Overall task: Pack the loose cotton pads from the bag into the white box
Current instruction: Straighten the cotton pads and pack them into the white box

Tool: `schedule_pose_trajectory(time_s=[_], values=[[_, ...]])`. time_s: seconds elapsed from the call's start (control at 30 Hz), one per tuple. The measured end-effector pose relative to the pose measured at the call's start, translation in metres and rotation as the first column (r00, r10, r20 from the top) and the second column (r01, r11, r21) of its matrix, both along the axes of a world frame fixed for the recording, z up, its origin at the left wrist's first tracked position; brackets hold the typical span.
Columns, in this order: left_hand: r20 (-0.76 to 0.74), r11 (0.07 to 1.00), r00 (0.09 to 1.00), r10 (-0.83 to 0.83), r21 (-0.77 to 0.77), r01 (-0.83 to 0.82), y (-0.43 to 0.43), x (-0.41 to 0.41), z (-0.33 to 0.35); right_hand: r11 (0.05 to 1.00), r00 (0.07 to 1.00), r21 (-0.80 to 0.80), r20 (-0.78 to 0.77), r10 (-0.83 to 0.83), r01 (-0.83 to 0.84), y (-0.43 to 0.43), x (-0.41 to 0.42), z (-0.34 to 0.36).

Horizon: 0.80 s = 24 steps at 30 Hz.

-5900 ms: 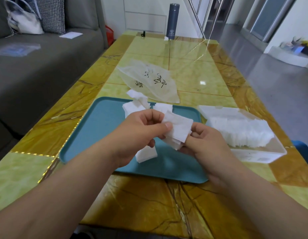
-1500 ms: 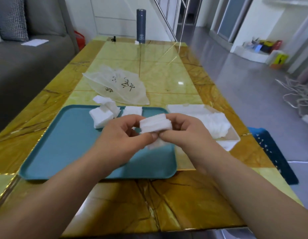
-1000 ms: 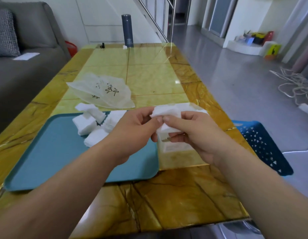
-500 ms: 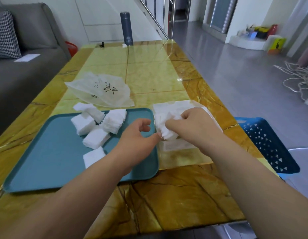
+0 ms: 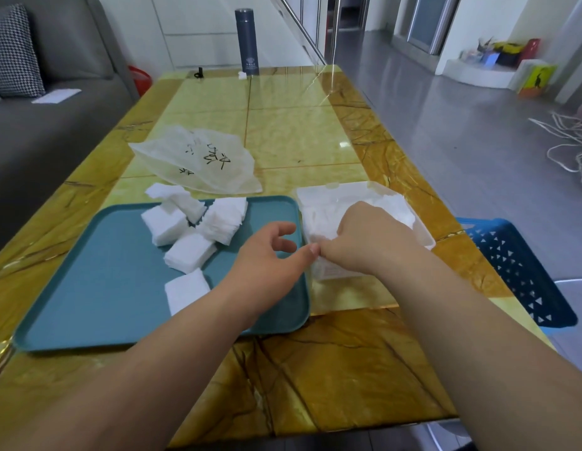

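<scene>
Cotton pads (image 5: pixel 393 208) sit packed in the white box (image 5: pixel 424 237), with the right hand (image 5: pixel 374 237) on top of them. Its fingers (image 5: pixel 346 227) curl down into the box and the tips are hidden behind the knuckles, so cannot tell if they pinch pads or just press on them. Left hand (image 5: pixel 266 255) is just left of it, over the near-right part of the teal tray (image 5: pixel 87 288). Its fingers (image 5: pixel 283 229) are loosely curled and spread, holding nothing. The left thumb tip is at the box's near-left corner, touching or almost touching the right hand.

The box stands on the surface (image 5: pixel 299 131) right beside the tray's right edge. More loose pads (image 5: pixel 192 229) lie in small stacks and singles on the tray's middle and far part, a few spilling over the far rim. A translucent bag (image 5: pixel 205 161) with black lettering lies flat just beyond the tray. A dark flask (image 5: pixel 248 42) stands upright at the far end. A blue basket (image 5: pixel 517 265) is on the floor to the right, and a grey sofa (image 5: pixel 55 125) with a checked cushion (image 5: pixel 12 50) is on the left.
</scene>
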State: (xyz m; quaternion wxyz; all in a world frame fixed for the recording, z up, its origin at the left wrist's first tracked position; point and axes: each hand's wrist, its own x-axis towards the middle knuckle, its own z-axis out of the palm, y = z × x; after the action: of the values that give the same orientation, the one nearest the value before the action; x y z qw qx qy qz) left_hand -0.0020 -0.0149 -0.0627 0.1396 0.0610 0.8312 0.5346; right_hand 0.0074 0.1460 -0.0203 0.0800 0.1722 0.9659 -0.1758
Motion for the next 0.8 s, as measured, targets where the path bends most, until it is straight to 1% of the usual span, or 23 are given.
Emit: schedule_pose_trajectory(time_s=[0.1,0.13,0.2,0.33,0.4,0.43,0.47,0.53,0.57,0.6,0.63,0.7,0.77,0.8], values=[[-0.022,1.000,1.000,-0.007,-0.013,0.007,-0.001,0.001,0.001,0.980,0.995,-0.185,0.054,0.082,-0.071,0.000,0.008,0.008],[-0.029,1.000,1.000,-0.010,-0.014,0.010,0.000,0.002,0.001,0.975,0.992,-0.202,0.059,0.111,-0.097,-0.001,0.009,0.010],[-0.032,1.000,0.999,-0.015,-0.020,0.015,0.000,0.003,0.000,0.979,0.990,-0.161,0.042,0.133,-0.125,-0.004,0.009,0.007],[-0.008,0.996,0.999,-0.049,-0.080,0.048,-0.001,0.004,0.001,0.997,0.999,-0.060,-0.008,0.046,-0.046,-0.002,0.003,0.002],[-0.014,0.995,0.998,-0.067,-0.079,0.066,-0.008,0.009,0.002,0.999,0.996,0.036,-0.092,0.022,-0.019,-0.003,0.004,0.011],[-0.023,0.995,0.997,-0.068,-0.074,0.067,-0.013,0.012,0.002,0.997,0.987,0.071,-0.161,0.026,-0.014,-0.006,0.005,0.016],[-0.049,0.995,0.997,-0.061,-0.080,0.057,-0.021,0.014,0.003,0.997,0.972,0.074,-0.233,0.035,-0.018,-0.012,0.008,0.020],[-0.144,0.991,0.989,-0.017,-0.133,-0.002,-0.049,0.016,0.006,0.996,0.917,0.013,-0.389,0.084,-0.086,-0.033,0.010,0.021],[-0.188,0.983,0.982,0.011,-0.176,-0.045,-0.063,0.016,0.009,0.990,0.891,-0.026,-0.441,0.113,-0.139,-0.043,0.012,0.019],[-0.217,0.970,0.975,0.040,-0.226,-0.090,-0.079,0.014,0.013,0.976,0.875,-0.073,-0.461,0.150,-0.206,-0.054,0.012,0.015],[-0.233,0.951,0.971,0.062,-0.281,-0.128,-0.094,0.012,0.017,0.953,0.873,-0.132,-0.451,0.187,-0.272,-0.064,0.013,0.010],[-0.220,0.892,0.973,0.074,-0.422,-0.163,-0.127,0.007,0.024,0.892,0.898,-0.259,-0.347,0.273,-0.371,-0.085,0.013,-0.001],[-0.147,0.817,0.989,0.036,-0.565,-0.114,-0.150,0.003,0.025,0.843,0.901,-0.321,-0.207,0.382,-0.432,-0.101,0.011,-0.014],[-0.103,0.797,0.995,0.010,-0.600,-0.070,-0.154,0.001,0.023,0.827,0.890,-0.327,-0.153,0.430,-0.457,-0.104,0.011,-0.018]])
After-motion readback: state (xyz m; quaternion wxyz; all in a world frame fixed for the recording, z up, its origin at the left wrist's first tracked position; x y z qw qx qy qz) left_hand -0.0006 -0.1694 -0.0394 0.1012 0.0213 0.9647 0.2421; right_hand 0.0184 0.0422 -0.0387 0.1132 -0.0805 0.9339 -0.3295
